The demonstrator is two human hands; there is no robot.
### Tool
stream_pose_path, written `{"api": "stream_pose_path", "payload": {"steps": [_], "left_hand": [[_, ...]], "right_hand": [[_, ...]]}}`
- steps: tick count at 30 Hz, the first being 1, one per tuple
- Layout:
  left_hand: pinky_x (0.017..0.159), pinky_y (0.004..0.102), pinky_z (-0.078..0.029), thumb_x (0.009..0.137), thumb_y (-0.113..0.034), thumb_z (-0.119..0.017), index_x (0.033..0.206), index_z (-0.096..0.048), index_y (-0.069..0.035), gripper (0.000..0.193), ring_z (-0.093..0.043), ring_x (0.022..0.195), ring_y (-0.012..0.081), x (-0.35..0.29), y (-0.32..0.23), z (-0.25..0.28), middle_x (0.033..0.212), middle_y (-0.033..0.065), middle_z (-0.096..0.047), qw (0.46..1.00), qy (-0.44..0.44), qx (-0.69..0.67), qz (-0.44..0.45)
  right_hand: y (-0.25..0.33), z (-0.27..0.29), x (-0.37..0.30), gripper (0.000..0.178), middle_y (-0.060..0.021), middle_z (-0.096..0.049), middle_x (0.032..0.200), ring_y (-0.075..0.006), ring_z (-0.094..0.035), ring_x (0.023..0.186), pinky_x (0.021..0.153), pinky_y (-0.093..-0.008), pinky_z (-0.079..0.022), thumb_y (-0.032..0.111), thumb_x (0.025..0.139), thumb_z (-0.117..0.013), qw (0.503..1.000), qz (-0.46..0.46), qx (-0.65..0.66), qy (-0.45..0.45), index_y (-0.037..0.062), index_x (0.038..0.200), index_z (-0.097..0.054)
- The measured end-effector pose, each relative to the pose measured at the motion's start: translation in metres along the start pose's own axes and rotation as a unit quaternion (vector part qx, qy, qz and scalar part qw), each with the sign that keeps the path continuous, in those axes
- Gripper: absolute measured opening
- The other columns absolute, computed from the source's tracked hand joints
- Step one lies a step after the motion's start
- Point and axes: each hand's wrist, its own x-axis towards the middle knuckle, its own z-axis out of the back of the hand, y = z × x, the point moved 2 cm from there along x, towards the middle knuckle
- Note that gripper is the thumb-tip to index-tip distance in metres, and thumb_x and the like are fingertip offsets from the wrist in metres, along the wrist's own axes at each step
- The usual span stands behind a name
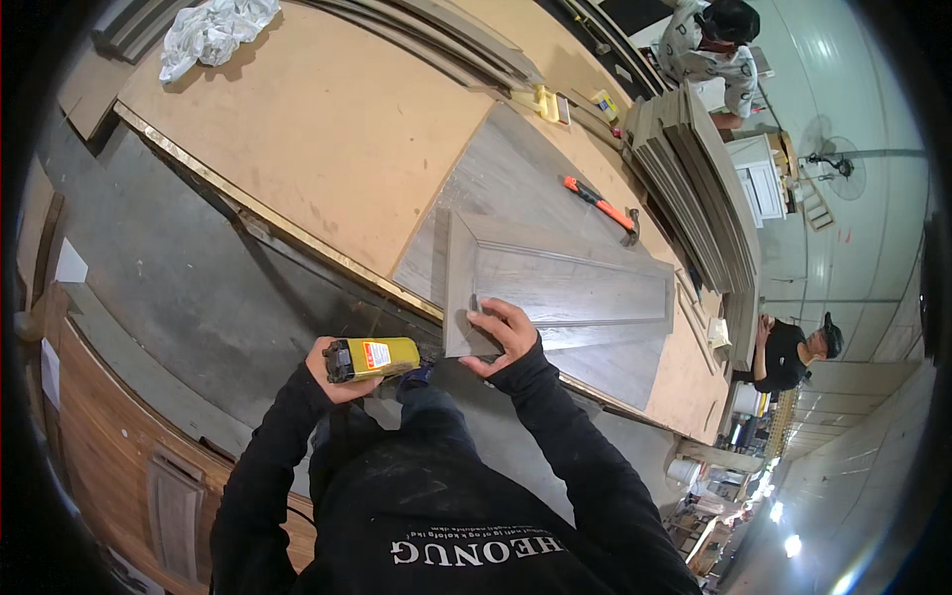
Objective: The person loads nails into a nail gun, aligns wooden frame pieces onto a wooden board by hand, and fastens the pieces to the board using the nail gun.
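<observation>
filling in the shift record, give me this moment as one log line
left hand: holds yellow tool | right hand: at near end of gray panel | hammer: lies on gray sheet

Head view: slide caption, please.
Left hand grips a yellow tool while right hand touches a grey framed panel on a workbench.

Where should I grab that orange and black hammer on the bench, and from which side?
Take the hammer by its long handle, probably best from above and the left: it lies flat with the head at the right end, and the framed panel lies on its near side.
</observation>
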Motion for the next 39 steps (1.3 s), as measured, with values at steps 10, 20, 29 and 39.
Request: {"api": "stream_pose_path", "payload": {"steps": [10, 20, 29, 39], "left_hand": [[0.069, 0.0264, -0.05, 0.061, -0.019, -0.073, 0.083, -0.062, -0.004, 0.029, -0.063, 0.073, 0.0179, 0.005, 0.003, -0.006, 0.079, 0.0089, -0.065, 0.999, -0.005, 0.033, -0.004], [0.07, 0.0264, -0.05, 0.061, -0.021, -0.074, 0.084, -0.062, -0.003, 0.032, -0.063, 0.074, 0.0175, 0.01, 0.0, -0.005, 0.08, 0.0088, -0.065, 0.999, 0.032, -0.028, 0.033], [0.072, 0.0271, -0.048, 0.058, -0.022, -0.075, 0.091, -0.06, -0.003, 0.042, -0.063, 0.077, 0.017, 0.005, -0.058, 0.004, 0.083, 0.0085, -0.064, 0.989, -0.009, -0.131, 0.069], [0.073, 0.0423, -0.04, 0.054, -0.02, -0.069, 0.106, -0.048, -0.005, 0.058, -0.049, 0.09, 0.0329, 0.171, -0.201, 0.07, 0.102, 0.0151, -0.049, 0.8, -0.162, 0.568, -0.101]], "right_hand": [[-0.011, -0.002, -0.007, 0.059, -0.0126, -0.051, 0.108, -0.0234, -0.055, 0.081, 0.071, -0.0324, -0.047, 0.029, 0.053, -0.076, 0.999, 0.001, -0.015, 0.036, 0.0137, 0.106, -0.057], [-0.009, -0.003, -0.006, 0.056, -0.0088, -0.054, 0.108, -0.0235, -0.054, 0.079, 0.07, -0.033, -0.046, 0.025, 0.05, -0.075, 1.0, 0.014, -0.017, 0.019, 0.014, 0.103, -0.059], [0.001, 0.023, -0.008, 0.055, -0.0116, -0.052, 0.111, -0.0289, -0.054, 0.089, 0.075, -0.0373, -0.044, 0.029, 0.058, -0.071, 0.999, 0.02, 0.007, 0.037, 0.0131, 0.108, -0.055], [0.002, 0.076, -0.049, 0.056, -0.0135, -0.051, 0.115, -0.0303, -0.05, 0.1, 0.084, -0.0374, -0.041, 0.029, 0.063, -0.071, 0.986, -0.084, 0.008, -0.143, 0.0094, 0.112, -0.052]]}}
